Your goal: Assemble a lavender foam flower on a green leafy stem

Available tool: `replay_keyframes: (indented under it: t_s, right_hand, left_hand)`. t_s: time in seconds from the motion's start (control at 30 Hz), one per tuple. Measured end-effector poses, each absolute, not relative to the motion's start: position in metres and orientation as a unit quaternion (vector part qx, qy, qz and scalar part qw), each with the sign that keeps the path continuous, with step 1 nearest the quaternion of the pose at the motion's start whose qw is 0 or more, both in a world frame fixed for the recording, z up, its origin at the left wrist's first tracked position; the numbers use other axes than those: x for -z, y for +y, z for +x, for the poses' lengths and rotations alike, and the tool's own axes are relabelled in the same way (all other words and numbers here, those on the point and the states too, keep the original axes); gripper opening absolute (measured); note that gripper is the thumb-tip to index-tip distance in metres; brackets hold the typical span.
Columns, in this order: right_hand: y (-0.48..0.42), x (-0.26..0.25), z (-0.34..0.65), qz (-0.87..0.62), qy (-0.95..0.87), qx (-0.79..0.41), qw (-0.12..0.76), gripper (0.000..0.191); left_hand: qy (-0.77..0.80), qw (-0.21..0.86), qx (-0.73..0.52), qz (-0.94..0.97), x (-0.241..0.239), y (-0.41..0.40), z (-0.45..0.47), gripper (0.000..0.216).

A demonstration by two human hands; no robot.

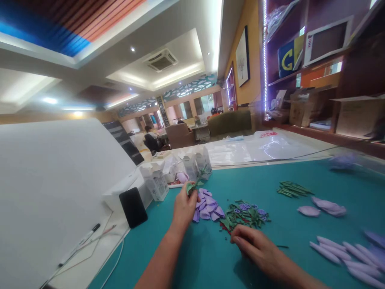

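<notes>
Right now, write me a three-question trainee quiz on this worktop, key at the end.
1. Which hand holds a green leafy piece?
2. True or false: the right hand is beside the green pile.
3. Which lies nearest the green stems: A, the black device; B, the two pale lilac pieces; C, the pen?

Key: 1, the left hand; 2, true; 3, B.
</notes>
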State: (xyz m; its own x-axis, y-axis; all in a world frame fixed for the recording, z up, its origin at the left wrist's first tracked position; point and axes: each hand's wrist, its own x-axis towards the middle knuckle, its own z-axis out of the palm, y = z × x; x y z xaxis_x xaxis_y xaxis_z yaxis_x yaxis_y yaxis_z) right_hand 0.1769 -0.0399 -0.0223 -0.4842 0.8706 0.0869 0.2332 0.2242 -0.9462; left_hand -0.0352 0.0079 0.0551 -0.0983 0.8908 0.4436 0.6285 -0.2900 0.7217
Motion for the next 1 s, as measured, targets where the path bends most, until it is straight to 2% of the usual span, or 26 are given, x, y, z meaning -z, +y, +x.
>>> replay_keyframes:
  t_s: [0.1, 0.33, 0.53, 0.67, 1.0]
  right_hand:
    - [-0.037, 0.024, 0.178, -0.4, -0.72, -0.464, 0.326, 0.032]
    - [-0.032, 0.023, 0.188, -0.405, -0.749, -0.404, 0.333, 0.03]
    - [-0.009, 0.012, 0.225, -0.495, -0.701, -0.334, 0.389, 0.031]
    - [0.004, 0.005, 0.248, -0.559, -0.645, -0.305, 0.422, 0.031]
    - [0.007, 0.014, 0.25, -0.572, -0.676, -0.252, 0.391, 0.03]
  left_hand:
    - [0.602, 0.11, -0.43, 0.663, -0.053, 0.018, -0.033, 0.016]
    - [0.616, 0.117, -0.375, 0.683, -0.041, 0.028, -0.025, 0.016]
    - [0.615, 0.131, -0.299, 0.718, -0.019, 0.03, -0.025, 0.02]
    - [0.619, 0.096, -0.216, 0.748, -0.015, 0.026, -0.023, 0.025]
    - [0.608, 0.046, -0.187, 0.77, -0.017, 0.013, -0.008, 0.023]
